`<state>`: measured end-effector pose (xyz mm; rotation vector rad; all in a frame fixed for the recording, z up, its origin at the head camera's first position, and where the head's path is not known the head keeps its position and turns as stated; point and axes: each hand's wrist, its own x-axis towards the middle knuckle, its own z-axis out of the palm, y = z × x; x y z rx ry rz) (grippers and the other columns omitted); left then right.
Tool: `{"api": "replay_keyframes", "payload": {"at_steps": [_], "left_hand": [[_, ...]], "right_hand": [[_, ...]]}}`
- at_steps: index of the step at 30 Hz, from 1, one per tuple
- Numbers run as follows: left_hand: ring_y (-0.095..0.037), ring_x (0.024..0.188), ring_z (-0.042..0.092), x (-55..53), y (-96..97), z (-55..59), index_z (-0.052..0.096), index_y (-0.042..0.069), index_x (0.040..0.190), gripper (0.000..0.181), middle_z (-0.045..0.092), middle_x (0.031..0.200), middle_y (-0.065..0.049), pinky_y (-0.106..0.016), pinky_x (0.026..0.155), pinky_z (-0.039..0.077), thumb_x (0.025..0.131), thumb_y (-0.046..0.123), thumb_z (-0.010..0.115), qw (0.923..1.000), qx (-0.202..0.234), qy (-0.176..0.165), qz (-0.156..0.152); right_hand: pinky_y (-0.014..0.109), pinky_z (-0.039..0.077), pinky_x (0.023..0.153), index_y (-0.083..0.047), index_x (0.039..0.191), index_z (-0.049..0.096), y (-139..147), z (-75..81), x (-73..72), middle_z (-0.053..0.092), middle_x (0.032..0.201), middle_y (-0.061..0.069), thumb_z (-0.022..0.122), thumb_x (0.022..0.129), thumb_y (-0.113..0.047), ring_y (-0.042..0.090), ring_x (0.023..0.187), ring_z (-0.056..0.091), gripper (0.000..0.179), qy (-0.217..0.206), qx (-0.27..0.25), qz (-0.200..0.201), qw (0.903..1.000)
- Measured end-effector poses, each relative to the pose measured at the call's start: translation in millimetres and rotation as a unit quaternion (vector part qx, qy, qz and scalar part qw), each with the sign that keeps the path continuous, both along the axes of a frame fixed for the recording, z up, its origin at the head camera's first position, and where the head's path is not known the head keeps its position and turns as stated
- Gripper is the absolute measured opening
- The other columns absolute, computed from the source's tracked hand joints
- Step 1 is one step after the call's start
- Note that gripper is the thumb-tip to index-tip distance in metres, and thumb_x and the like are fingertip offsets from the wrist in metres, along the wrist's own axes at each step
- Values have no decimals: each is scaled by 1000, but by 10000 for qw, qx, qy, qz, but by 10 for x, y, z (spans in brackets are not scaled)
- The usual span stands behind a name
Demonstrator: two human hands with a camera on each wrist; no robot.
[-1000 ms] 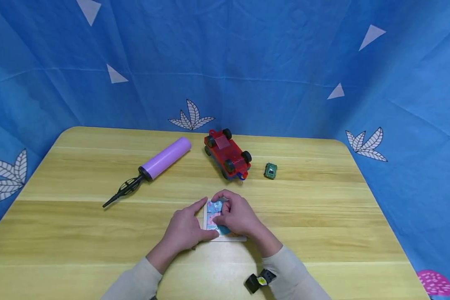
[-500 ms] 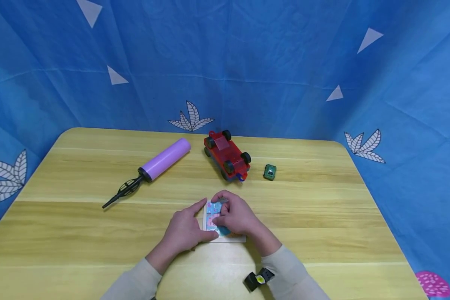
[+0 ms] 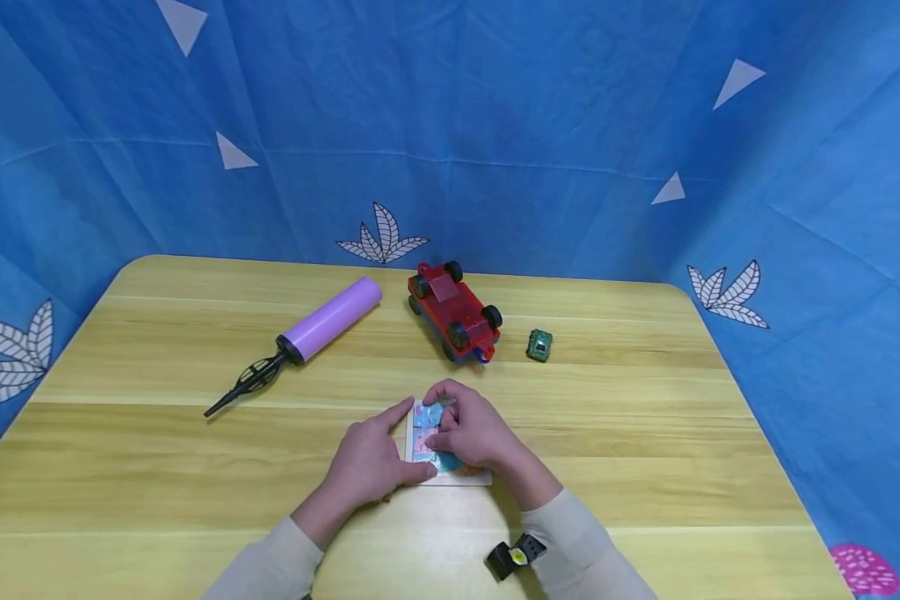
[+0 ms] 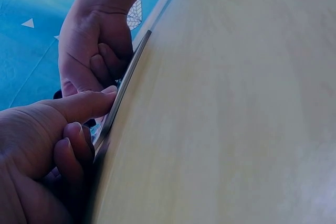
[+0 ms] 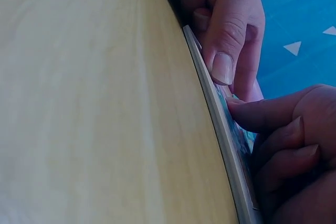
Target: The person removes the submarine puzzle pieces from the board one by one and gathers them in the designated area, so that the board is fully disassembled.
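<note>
A small framed jigsaw puzzle (image 3: 422, 437) with pink and blue pieces lies flat near the middle front of the table. From the left side, my left hand (image 3: 367, 458) grips its frame, thumb along the near edge and index finger at the far left corner. My right hand (image 3: 477, 427) is over the puzzle's right part, fingers curled, with the thumb on the pieces and the index finger at the far edge. Its palm hides much of the puzzle. Both thumbs meet the puzzle (image 5: 226, 114) close together in the right wrist view. The left thumb (image 4: 94, 103) presses the edge in the left wrist view.
Behind the hands, a red toy car (image 3: 456, 308) rests wheels up. A purple hand pump (image 3: 333, 321) with a black nozzle lies to the left, and a small green toy car (image 3: 539, 345) to the right. A blue printed cloth (image 3: 540, 125) hangs behind the wooden table (image 3: 645, 433).
Both hands keep almost the same hold on the puzzle. The whole head view shifts very slightly, and the objects on the table stay where they were.
</note>
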<state>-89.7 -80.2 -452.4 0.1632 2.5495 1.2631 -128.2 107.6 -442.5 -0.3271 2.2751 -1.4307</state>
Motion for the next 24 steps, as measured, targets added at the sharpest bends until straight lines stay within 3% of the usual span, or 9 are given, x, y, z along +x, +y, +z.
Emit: {"api": "replay_keyframes", "payload": {"at_steps": [6,14,24], "left_hand": [[-17,41,52,1,4,1,43,11,152,101,54,52,0,-34,43,40,68,36,93,9999,-63,-49,61],[-17,41,52,3,11,3,44,11,152,100,53,52,0,-34,44,40,68,37,93,9999,-95,-43,78],[-17,41,51,14,6,12,43,11,152,100,53,51,0,-33,44,39,69,36,92,9999,-51,-65,66]], "right_hand": [[26,33,45,-11,114,54,3,7,0,43,58,-1,75,82,9,14,48,41,43,-65,-104,-1,9999],[26,31,45,-8,108,56,22,-32,30,41,58,-2,78,80,6,13,47,38,38,185,-147,-148,9996],[27,34,46,-11,113,62,23,-26,26,47,59,-2,84,77,-3,13,48,43,42,414,345,-290,9981]]}}
